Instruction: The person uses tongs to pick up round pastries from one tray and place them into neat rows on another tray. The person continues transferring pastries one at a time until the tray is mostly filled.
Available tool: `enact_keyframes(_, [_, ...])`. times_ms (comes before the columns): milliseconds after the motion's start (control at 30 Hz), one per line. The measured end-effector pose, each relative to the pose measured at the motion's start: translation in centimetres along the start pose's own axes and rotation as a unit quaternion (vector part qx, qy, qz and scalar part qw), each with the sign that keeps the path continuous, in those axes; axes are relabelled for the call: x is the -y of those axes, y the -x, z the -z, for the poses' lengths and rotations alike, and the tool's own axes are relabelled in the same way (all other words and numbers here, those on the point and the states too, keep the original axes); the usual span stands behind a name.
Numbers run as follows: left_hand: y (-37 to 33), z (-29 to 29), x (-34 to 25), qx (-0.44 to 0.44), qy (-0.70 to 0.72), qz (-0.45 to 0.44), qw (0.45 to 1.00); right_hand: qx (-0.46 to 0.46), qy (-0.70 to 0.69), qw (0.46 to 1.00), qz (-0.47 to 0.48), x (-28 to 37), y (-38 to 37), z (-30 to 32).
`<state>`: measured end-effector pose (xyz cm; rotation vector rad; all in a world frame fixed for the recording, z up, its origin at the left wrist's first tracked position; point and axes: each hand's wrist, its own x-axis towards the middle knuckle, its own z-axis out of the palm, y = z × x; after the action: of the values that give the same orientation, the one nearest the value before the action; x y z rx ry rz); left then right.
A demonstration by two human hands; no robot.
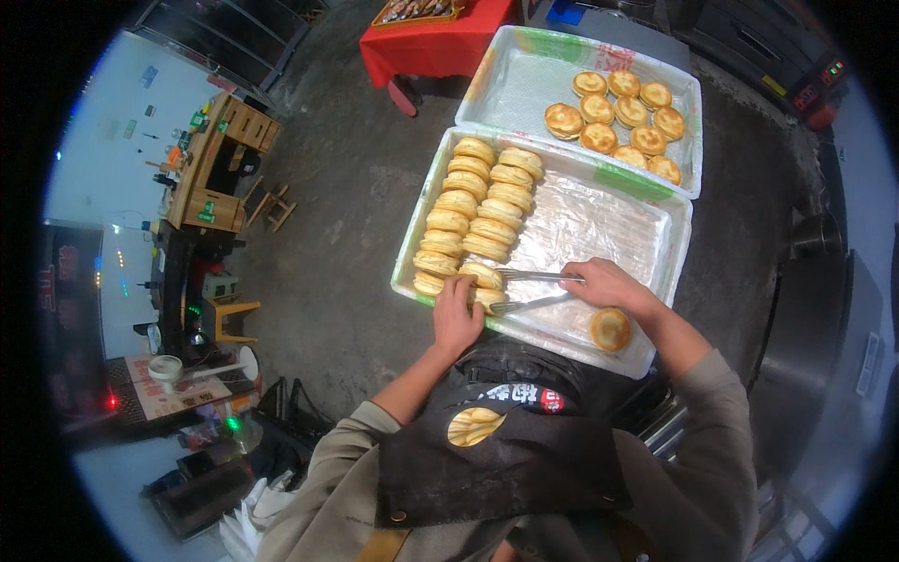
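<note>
My right hand (604,286) is closed round metal tongs (543,275), whose spread arms point left. The tong tips reach the near end of the right-hand row, at a round golden pastry (489,296) standing on edge. Against that end of the rows lies my left hand (457,317), fingers stretched out and touching the pastries; some fingertips are hidden. Two rows of pastries (448,220) stand on edge along the left side of a plastic-lined white tray (609,220). A single browned pastry (611,330) lies flat in its near right corner.
Behind stands a second lined tray (524,80) with several flat pastries (631,112). A red-covered table (426,51) is at the back. On the left are a wooden counter (215,178) and a stool (232,318). Dark equipment (749,47) stands at back right.
</note>
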<state>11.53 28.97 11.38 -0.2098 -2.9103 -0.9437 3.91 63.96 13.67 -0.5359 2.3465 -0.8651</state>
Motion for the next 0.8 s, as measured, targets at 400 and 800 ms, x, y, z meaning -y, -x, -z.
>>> enact_keyframes(400, [-0.7, -0.1, 0.1, 0.006, -0.005, 0.03, 1.0, -0.033, 0.028, 0.999, 0.007, 1.3, 1.3, -1.1])
enact_keyframes(800, [-0.9, 0.0, 0.2, 0.009, -0.022, 0.037, 0.999, -0.027, 0.103, 0.994, -0.005, 4.8, 1.9, 0.0])
